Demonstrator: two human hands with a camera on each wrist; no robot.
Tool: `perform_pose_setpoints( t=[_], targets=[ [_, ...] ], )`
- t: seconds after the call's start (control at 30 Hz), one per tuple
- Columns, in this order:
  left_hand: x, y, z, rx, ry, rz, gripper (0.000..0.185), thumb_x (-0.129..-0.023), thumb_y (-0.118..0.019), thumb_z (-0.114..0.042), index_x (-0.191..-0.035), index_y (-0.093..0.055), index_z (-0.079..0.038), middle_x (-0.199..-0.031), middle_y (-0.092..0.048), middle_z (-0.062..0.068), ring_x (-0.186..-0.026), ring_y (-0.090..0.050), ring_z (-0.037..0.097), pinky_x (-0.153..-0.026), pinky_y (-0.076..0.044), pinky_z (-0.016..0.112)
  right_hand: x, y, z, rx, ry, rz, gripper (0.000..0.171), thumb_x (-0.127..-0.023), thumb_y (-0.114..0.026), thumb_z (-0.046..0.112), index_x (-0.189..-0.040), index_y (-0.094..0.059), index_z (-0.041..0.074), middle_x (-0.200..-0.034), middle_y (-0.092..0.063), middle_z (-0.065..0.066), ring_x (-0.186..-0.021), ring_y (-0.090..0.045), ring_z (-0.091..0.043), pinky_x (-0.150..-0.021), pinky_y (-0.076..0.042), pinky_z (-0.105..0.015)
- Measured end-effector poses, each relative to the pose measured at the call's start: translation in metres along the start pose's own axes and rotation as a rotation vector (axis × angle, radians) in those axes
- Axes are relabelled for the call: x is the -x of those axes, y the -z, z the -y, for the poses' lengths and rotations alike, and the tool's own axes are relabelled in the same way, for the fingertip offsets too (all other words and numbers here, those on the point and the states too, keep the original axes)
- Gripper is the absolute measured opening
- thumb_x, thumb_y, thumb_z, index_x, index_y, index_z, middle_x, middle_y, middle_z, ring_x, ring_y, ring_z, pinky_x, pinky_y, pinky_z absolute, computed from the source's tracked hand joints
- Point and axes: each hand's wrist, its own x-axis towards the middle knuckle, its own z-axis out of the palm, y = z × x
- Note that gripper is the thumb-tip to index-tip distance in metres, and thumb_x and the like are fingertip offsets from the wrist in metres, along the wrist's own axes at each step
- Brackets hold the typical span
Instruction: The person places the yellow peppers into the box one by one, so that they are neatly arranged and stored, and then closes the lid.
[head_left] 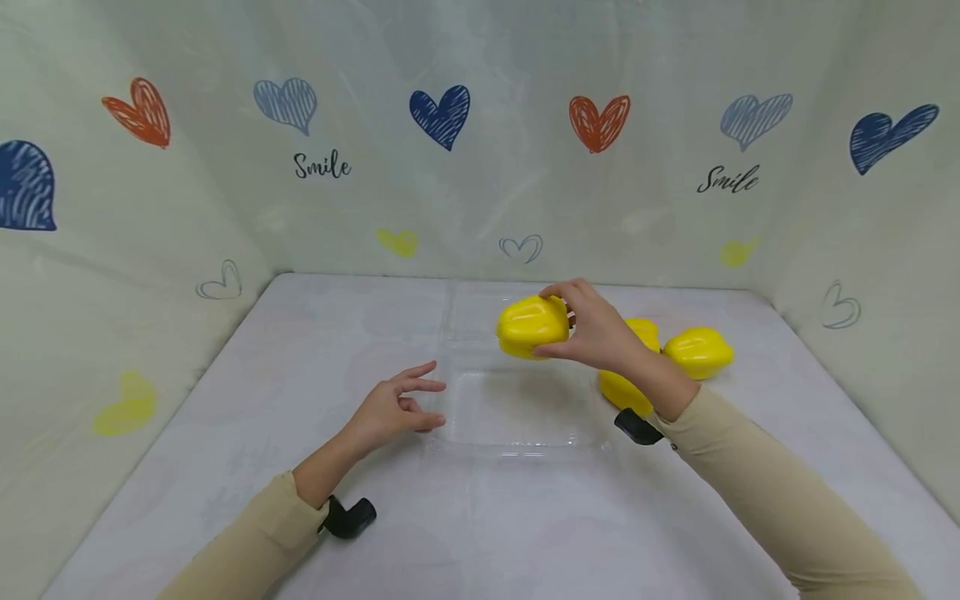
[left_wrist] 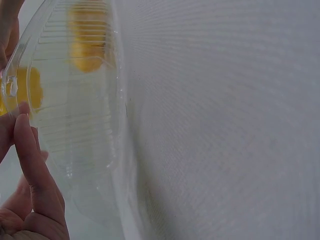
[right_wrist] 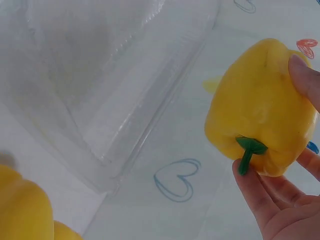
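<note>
My right hand (head_left: 557, 323) grips a yellow bell pepper (head_left: 529, 326) from its right side and holds it in the air over the far part of a clear plastic container (head_left: 517, 447). In the right wrist view the pepper (right_wrist: 260, 125) shows its green stem (right_wrist: 248, 151), with my fingers (right_wrist: 303, 74) wrapped round it and the container (right_wrist: 100, 85) below. My left hand (head_left: 423, 405) lies with relaxed fingers at the container's left edge. Its fingers (left_wrist: 31, 165) reach the clear rim (left_wrist: 15, 85) in the left wrist view and hold nothing.
More yellow peppers lie on the white table right of the container: one (head_left: 699, 351) further right, another (head_left: 621, 390) partly behind my right wrist. A pepper (right_wrist: 22, 210) shows at the lower left of the right wrist view. Heart-printed walls (head_left: 442, 117) enclose three sides.
</note>
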Motion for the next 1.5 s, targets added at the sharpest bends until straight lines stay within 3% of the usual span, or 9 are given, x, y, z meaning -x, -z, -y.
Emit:
perform_pose_setpoints(
  t=[0.77, 0.97, 1.5],
  targets=[
    [-0.001, -0.001, -0.003, -0.022, 0.009, 0.004, 0.051, -0.077, -0.077, -0.009, -0.122, -0.058, 0.005, -0.15, -0.029, 0.008, -0.067, -0.065, 0.026, -0.071, -0.053, 0.028, -0.026, -0.043, 0.014, -0.037, -0.034, 0.069, 0.067, -0.069, -0.084, 0.033, -0.121, -0.048, 0.01, -0.114, -0.046, -0.008, -0.09, -0.051, -0.024, -0.079, -0.049, -0.034],
    [0.0, 0.0, -0.003, -0.018, 0.012, 0.005, 0.052, -0.077, -0.076, -0.01, -0.123, -0.057, 0.005, -0.15, -0.028, 0.008, -0.066, -0.065, 0.026, -0.07, -0.053, 0.027, -0.028, -0.054, 0.017, -0.028, -0.073, 0.13, 0.066, -0.067, -0.084, 0.036, -0.117, -0.049, 0.012, -0.109, -0.047, -0.008, -0.091, -0.051, -0.025, -0.084, -0.047, -0.038],
    [0.0, 0.001, -0.002, -0.008, 0.004, 0.009, 0.05, -0.077, -0.077, -0.011, -0.122, -0.059, 0.003, -0.15, -0.029, 0.007, -0.068, -0.065, 0.026, -0.072, -0.053, 0.029, -0.035, -0.079, 0.017, 0.085, -0.089, 0.29, 0.076, -0.061, -0.084, 0.047, -0.117, -0.048, 0.012, -0.104, -0.047, -0.008, -0.082, -0.053, -0.024, -0.076, -0.049, -0.035]
  ],
)
